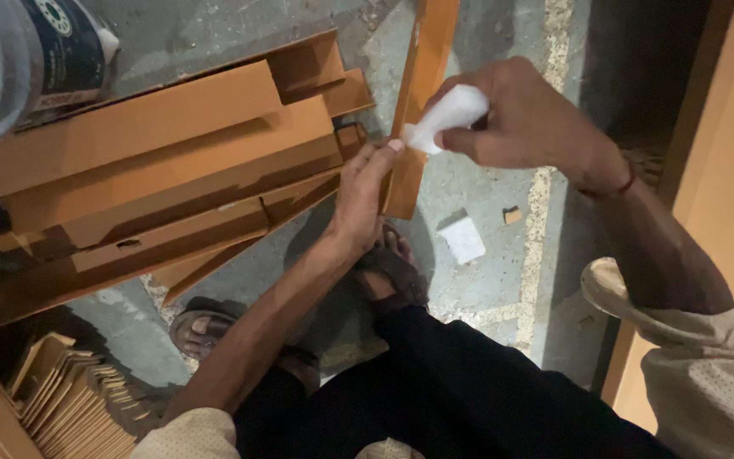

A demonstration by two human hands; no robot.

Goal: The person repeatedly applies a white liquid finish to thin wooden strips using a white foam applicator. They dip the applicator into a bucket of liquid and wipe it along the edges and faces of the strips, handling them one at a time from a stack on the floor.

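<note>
1. The right hand is closed around a small white bottle, fingers wrapped over its body. The bottle's long axis runs from upper right down to lower left, and its tip points left and slightly near, toward the cardboard strip.
2. The bottle's tip sits just at the strip's right edge, right beside the fingertips of the left hand; whether the tip touches the cardboard cannot be told.
3. The left hand reaches up from the near side, fingers stretched narrow and pressed against the strip's lower part, steadying it. Its fingertips lie just left of and below the bottle's tip.
4. The cardboard strip is long and narrow, orange-brown, and its long axis runs from the far edge of the view down toward the near side, leaning a little left at the bottom. Its lower end lies beside the left hand's palm.
5. Left of the hands lies a pile of folded cardboard pieces, their long axes running left to right and tilted upward to the right.
6. On the grey floor to the right of the left wrist lies a small white scrap, and just beyond it a tiny brown scrap.
7. At the near left is a stack of flat cardboard sheets, seen edge-on.
8. At the far left corner is a clear plastic bottle with a dark label.
</note>
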